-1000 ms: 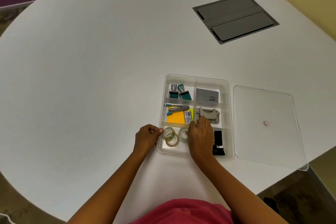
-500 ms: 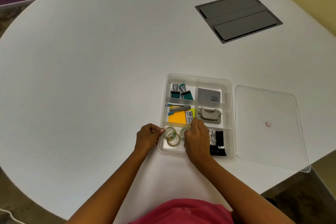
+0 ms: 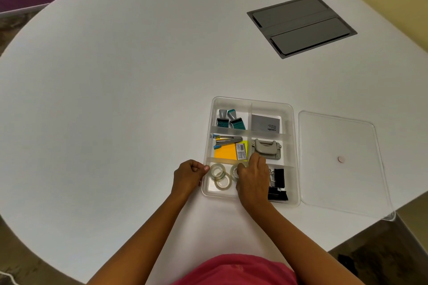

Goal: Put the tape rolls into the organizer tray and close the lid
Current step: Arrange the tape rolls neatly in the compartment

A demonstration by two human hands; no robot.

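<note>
The clear organizer tray (image 3: pixel 293 146) lies on the white table, its lid off. In its near-left compartment lie two clear tape rolls (image 3: pixel 217 171), one overlapping the other (image 3: pixel 223 182). A third tape roll (image 3: pixel 234 171) stands beside them, partly under my right hand (image 3: pixel 252 178), whose fingers curl down onto it. My left hand (image 3: pixel 188 177) is a closed fist just outside the tray's left wall, thumb touching the rim. The clear lid (image 3: pixel 338 180) lies flat on the table to the right of the tray.
Other compartments hold stamps (image 3: pixel 230 119), a grey card box (image 3: pixel 265 124), a stapler with orange sticky notes (image 3: pixel 225 151), a hole punch (image 3: pixel 266 148) and black binder clips (image 3: pixel 278 183). A grey cable hatch (image 3: pixel 301 25) sits in the table far right. The lid overhangs the table edge.
My right hand has shifted a little left and nearer within the tape compartment, still over the third roll. The left fist has stayed at the tray's left wall.
</note>
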